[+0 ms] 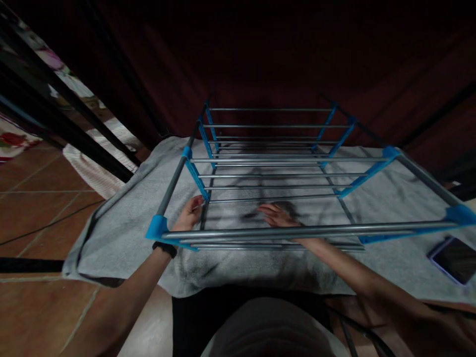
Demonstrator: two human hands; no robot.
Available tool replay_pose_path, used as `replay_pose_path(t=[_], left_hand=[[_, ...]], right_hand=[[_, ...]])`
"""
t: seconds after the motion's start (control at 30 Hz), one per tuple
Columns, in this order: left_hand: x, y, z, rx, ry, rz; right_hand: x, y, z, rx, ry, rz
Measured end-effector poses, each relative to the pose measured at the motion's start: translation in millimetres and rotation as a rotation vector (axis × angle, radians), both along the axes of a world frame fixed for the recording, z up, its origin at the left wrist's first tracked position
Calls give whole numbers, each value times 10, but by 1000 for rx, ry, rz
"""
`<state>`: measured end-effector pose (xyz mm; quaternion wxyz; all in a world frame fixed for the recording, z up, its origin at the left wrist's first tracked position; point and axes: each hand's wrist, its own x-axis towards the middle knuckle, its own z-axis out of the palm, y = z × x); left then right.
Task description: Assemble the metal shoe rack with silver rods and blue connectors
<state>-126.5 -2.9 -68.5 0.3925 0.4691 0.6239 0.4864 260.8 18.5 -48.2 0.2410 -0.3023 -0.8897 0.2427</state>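
A shoe rack of grey metal tubes (293, 187) with blue plastic side brackets (196, 177) lies in front of me on a grey blanket. Beyond the nearest tubes, my left hand (190, 212) is at the lower end of the left bracket. Its fingers are curled against the bracket and the side tube, the exact grip partly hidden. My right hand (277, 215) reaches beneath the long front tubes into the middle of the rack. Its fingers point left, loosely stretched, with nothing visible in them. A blue corner joint (156, 227) sits just left of my left wrist.
The grey blanket (126, 223) covers the surface under the rack. A phone (454, 260) lies at the right. Dark red curtain cloth (260, 59) hangs behind. Black bars (92, 119) stand at the left above a tiled floor (33, 208) with a cable across it.
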Motion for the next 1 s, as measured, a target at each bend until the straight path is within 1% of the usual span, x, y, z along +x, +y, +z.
replay_pose_path(t=[0.07,0.13,0.2,0.3,0.43,0.6,0.77,1.0], left_hand=[[49,55,-21,44,85,-16],[78,107,-35,66,165,-34],[87,160,-42,71,229,-64],[88,232,-63,78,318,-102],[111,301,-137,86,401,-41],[176,348,-218,115,462,46],[223,356,-227,158,470,60],[253,358,-282,202,487,81]], right_hand=[[-227,162,-23,103,-156,54],[-474,271,-36,164,-274,68],[-711,335,-50,186,-342,24],[-1007,399,-74,206,-384,-25],[-1257,504,-83,187,-473,-60],[-1350,620,-81,129,-501,-85],[-1338,653,-92,79,-506,-88],[-1331,649,-24,49,-501,-67]])
